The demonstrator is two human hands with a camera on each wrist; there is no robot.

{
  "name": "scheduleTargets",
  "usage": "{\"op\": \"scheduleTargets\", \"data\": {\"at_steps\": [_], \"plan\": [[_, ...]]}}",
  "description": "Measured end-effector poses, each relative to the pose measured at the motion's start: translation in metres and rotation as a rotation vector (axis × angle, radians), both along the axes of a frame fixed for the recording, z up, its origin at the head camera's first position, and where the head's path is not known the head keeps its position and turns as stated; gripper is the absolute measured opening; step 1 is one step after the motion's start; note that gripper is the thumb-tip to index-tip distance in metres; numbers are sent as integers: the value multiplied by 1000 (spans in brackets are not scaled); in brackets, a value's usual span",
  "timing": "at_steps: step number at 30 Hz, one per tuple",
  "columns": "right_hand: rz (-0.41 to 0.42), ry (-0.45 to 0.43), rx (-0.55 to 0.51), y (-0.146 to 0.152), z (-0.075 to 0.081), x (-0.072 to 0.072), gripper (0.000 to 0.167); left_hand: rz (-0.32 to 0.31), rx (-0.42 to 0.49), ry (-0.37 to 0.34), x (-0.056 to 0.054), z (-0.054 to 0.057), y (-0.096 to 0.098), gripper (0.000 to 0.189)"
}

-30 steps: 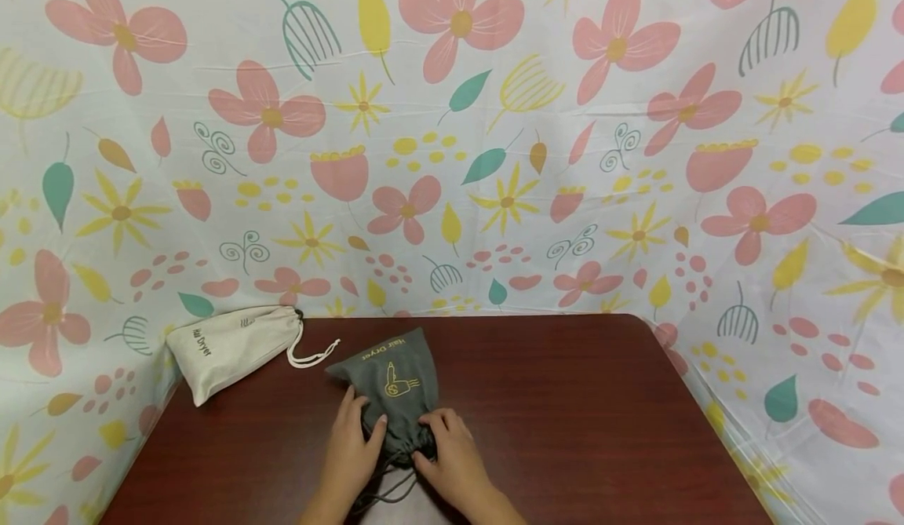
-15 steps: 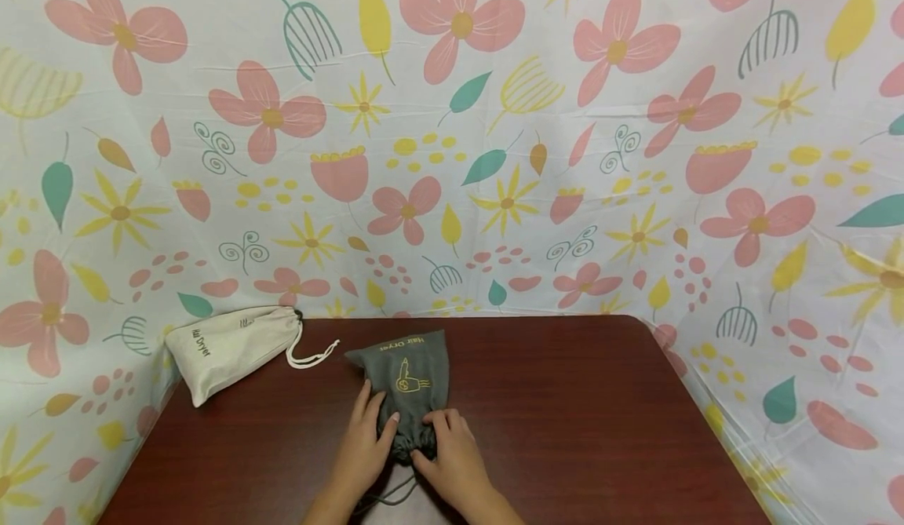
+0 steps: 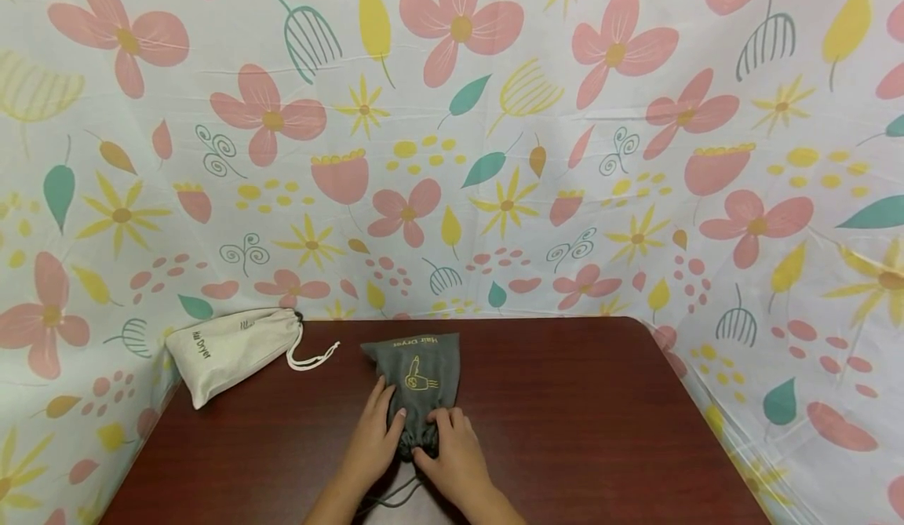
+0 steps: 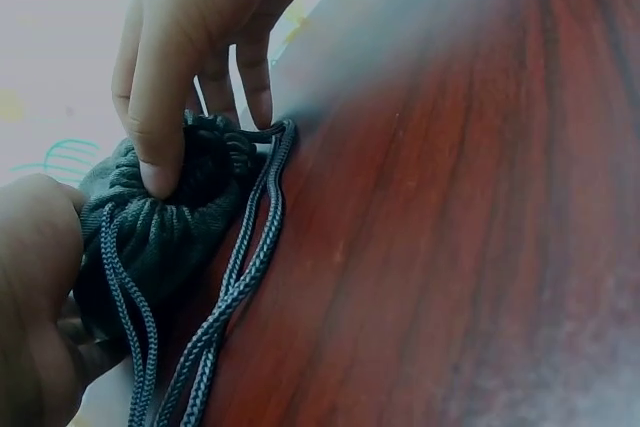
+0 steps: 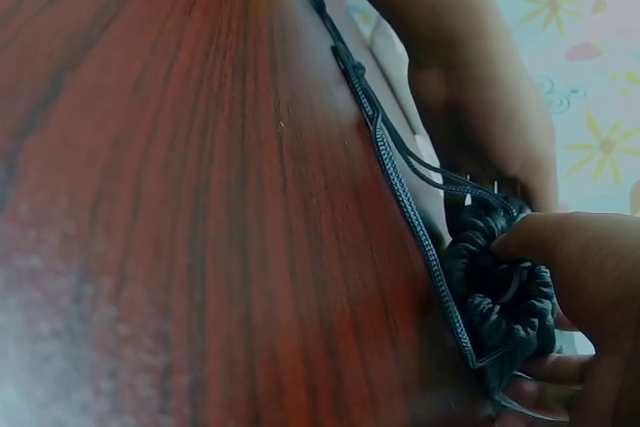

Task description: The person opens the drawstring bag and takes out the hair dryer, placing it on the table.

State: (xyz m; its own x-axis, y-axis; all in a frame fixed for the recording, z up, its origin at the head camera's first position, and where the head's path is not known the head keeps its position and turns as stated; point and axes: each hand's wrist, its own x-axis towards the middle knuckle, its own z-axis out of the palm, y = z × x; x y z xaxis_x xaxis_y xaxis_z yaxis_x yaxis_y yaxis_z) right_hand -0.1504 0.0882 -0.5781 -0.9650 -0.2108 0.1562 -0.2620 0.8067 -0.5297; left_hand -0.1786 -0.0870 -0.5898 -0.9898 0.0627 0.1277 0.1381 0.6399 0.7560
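Note:
A dark grey drawstring bag (image 3: pixel 420 376), printed "Hair Dryer" with a yellow dryer outline, lies on the table, its gathered mouth toward the person. My left hand (image 3: pixel 372 440) holds its left side, thumb on top and fingers along the edge. With the thumb at the mouth and fingers over the cloth, my right hand (image 3: pixel 455 450) pinches the rim on the right. Up close in the left wrist view, the ruched opening (image 4: pixel 205 172) gapes a little around the right thumb. The bag's dark cords (image 5: pixel 400 177) trail from the mouth across the tabletop. The bag's contents are hidden.
A cream drawstring bag (image 3: pixel 233 352), also printed "Hair Dryer", lies at the table's back left with its white cord (image 3: pixel 311 359) stretched rightward. Beneath everything is a dark red-brown wooden table (image 3: pixel 579 423). Floral cloth (image 3: pixel 452 140) hangs behind and on both sides.
The grey bag has swung and slid to the right, so it now points more squarely away from the person. My left hand has moved right with it; the right hand has barely shifted.

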Motion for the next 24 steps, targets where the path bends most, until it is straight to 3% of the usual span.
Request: {"op": "scheduleTargets", "data": {"at_steps": [8, 15, 24], "plan": [[-49, 11, -20, 0, -5, -6, 47, -9, 11, 17, -5, -4, 6, 56], [-55, -5, -16, 2, -6, -9, 49, 47, 50, 70, -5, -5, 9, 51], [-55, 17, -101, 11, 2, -4, 47, 137, 59, 220, 12, 5, 7, 38]]}}
